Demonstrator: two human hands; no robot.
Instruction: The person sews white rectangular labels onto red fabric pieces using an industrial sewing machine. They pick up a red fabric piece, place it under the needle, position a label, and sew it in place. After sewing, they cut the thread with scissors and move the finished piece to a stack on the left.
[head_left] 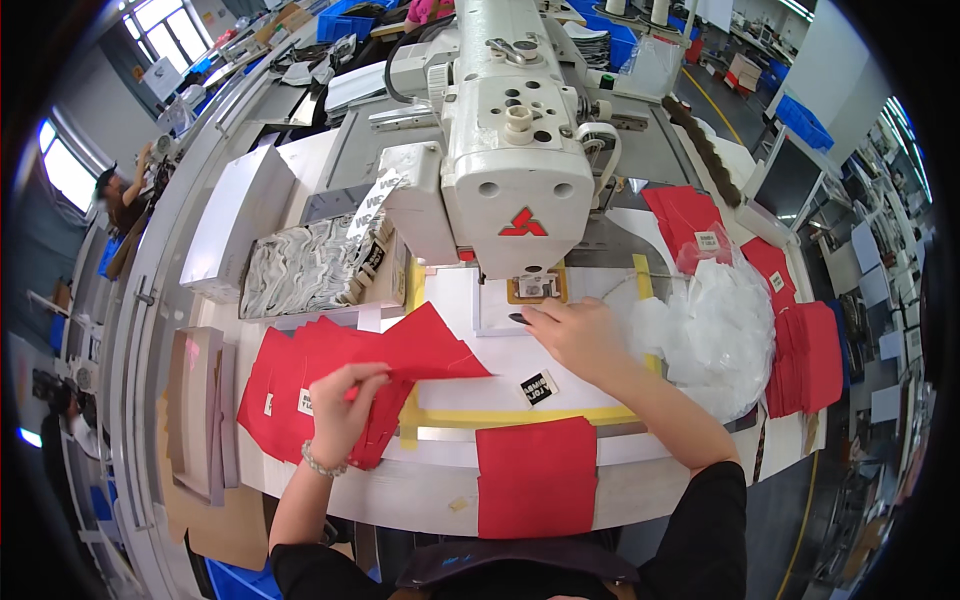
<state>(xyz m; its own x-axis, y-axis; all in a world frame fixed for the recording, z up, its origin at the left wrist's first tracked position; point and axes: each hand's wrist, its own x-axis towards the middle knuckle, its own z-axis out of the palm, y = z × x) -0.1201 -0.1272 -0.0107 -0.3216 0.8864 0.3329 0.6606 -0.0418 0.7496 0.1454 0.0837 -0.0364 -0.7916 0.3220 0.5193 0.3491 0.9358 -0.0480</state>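
Observation:
My left hand (345, 405), with a beaded bracelet at its wrist, pinches the edge of a red fabric piece (425, 345). One corner of that piece is lifted and reaches right over the white work plate. Beneath it lies a stack of red fabric pieces (275, 385), some bearing small labels. My right hand (580, 340) is closed just in front of the sewing machine's clamp (537, 287). A small black pointed thing (520, 319) sticks out from its fingertips; its kind is hidden. Near that hand, a black-and-white label (538, 388) lies on the plate.
The white sewing machine head (515, 190) stands over the plate. A box of folded labels (310, 265) sits at left, beside a long white box (240, 215). Another red fabric piece (537, 478) lies at the front edge. Crumpled white plastic (715, 340) and red stacks (805, 358) are at right.

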